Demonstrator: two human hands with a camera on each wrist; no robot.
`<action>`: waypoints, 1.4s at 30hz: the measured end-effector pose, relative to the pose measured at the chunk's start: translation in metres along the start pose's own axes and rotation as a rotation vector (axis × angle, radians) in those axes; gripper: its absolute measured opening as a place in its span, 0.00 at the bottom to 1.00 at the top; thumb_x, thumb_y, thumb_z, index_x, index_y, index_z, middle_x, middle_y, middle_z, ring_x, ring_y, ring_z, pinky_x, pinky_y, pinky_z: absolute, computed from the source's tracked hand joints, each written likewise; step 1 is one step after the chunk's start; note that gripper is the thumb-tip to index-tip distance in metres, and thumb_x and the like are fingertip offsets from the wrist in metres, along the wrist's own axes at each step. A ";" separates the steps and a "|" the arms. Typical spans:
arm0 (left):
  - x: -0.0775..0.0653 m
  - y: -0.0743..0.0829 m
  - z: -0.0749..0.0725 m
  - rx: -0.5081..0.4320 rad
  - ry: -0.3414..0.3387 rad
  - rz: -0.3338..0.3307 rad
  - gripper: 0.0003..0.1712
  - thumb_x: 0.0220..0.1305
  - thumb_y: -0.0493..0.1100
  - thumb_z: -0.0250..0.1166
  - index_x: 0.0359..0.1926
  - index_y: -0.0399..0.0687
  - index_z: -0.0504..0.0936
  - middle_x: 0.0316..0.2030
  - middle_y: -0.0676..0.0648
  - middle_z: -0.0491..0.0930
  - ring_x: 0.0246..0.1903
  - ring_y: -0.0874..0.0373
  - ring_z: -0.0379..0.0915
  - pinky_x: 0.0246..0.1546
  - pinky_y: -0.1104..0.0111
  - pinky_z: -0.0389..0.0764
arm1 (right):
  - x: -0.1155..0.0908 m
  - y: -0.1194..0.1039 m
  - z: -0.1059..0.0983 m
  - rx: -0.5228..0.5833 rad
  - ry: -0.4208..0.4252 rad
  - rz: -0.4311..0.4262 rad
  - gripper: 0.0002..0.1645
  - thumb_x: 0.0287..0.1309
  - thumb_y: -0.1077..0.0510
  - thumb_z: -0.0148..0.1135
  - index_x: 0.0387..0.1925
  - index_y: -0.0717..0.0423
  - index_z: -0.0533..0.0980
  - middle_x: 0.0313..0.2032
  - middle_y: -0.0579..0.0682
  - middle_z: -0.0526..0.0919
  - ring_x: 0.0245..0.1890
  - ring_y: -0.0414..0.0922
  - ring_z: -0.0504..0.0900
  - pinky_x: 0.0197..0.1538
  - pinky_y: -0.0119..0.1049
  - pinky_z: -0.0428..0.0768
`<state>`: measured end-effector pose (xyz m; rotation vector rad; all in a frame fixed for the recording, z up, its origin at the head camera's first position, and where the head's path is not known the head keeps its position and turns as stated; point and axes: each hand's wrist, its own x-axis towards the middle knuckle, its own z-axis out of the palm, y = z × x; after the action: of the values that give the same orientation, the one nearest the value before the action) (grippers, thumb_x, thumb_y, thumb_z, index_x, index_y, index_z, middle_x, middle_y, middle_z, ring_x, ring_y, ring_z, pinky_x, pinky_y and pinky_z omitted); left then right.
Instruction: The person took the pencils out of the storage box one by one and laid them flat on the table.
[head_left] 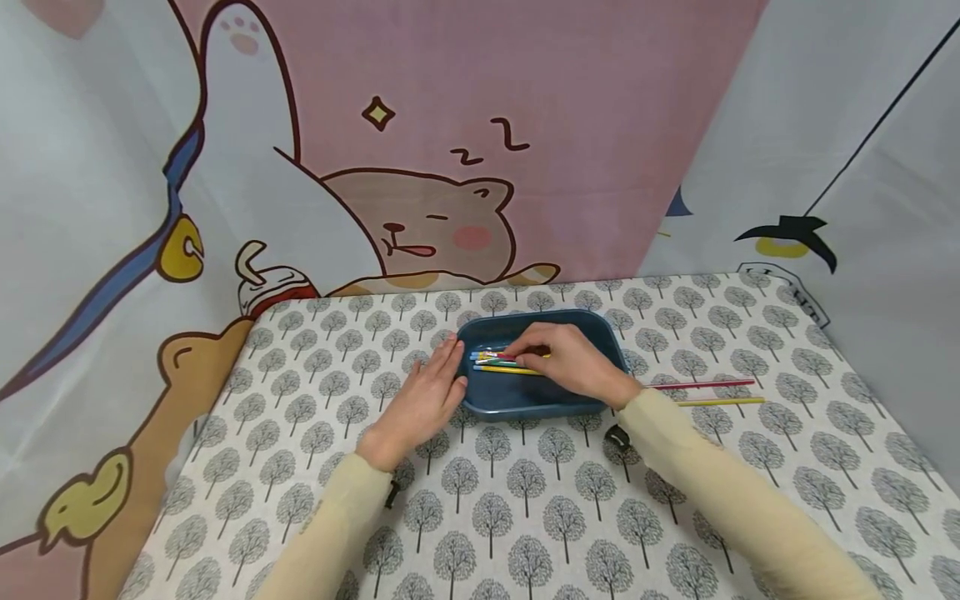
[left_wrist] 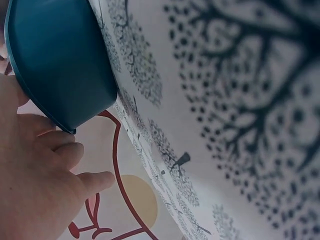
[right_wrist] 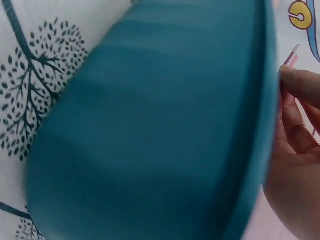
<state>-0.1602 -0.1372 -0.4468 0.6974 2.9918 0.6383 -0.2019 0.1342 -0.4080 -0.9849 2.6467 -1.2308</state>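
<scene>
Probably light, stiff and slick, the reddish stick (right_wrist: pixel 293 59) seems best held mid-length, lest it roll; the right hand (head_left: pixel 567 354) pinches it within the blue tray (head_left: pixel 517 393) at centre frame; the left hand (head_left: pixel 426 396), fingers extended, touches the tray's left rim

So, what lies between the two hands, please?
Between the left hand and the right hand, the head view shows part of the blue tray, with thin coloured sticks inside.

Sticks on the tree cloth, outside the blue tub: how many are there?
2: a red stick and, just in front, a yellow stick, both right of the blue tub. The right sleeve may hide more.
</scene>
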 end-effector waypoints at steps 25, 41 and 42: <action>0.002 -0.004 -0.002 -0.018 0.011 0.014 0.34 0.83 0.51 0.44 0.80 0.36 0.57 0.81 0.38 0.50 0.78 0.40 0.49 0.74 0.37 0.54 | -0.027 -0.030 -0.035 -0.085 0.150 -0.248 0.17 0.65 0.68 0.69 0.50 0.48 0.88 0.47 0.41 0.86 0.46 0.39 0.84 0.44 0.38 0.83; 0.001 -0.003 0.000 -0.046 0.036 0.006 0.32 0.82 0.47 0.48 0.79 0.36 0.60 0.80 0.38 0.52 0.78 0.40 0.50 0.74 0.37 0.55 | -0.062 -0.033 -0.053 -0.172 0.175 -0.213 0.20 0.64 0.70 0.67 0.51 0.47 0.88 0.47 0.37 0.85 0.39 0.34 0.79 0.35 0.29 0.76; 0.001 -0.003 0.000 -0.045 0.037 0.006 0.32 0.82 0.47 0.48 0.79 0.36 0.60 0.80 0.38 0.53 0.78 0.40 0.50 0.74 0.37 0.55 | -0.065 -0.032 -0.054 -0.171 0.177 -0.213 0.20 0.64 0.70 0.67 0.52 0.47 0.87 0.47 0.37 0.85 0.38 0.34 0.79 0.35 0.29 0.76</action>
<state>-0.1622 -0.1391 -0.4474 0.7005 2.9990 0.7245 -0.1505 0.1925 -0.3618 -1.2691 2.8862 -1.1965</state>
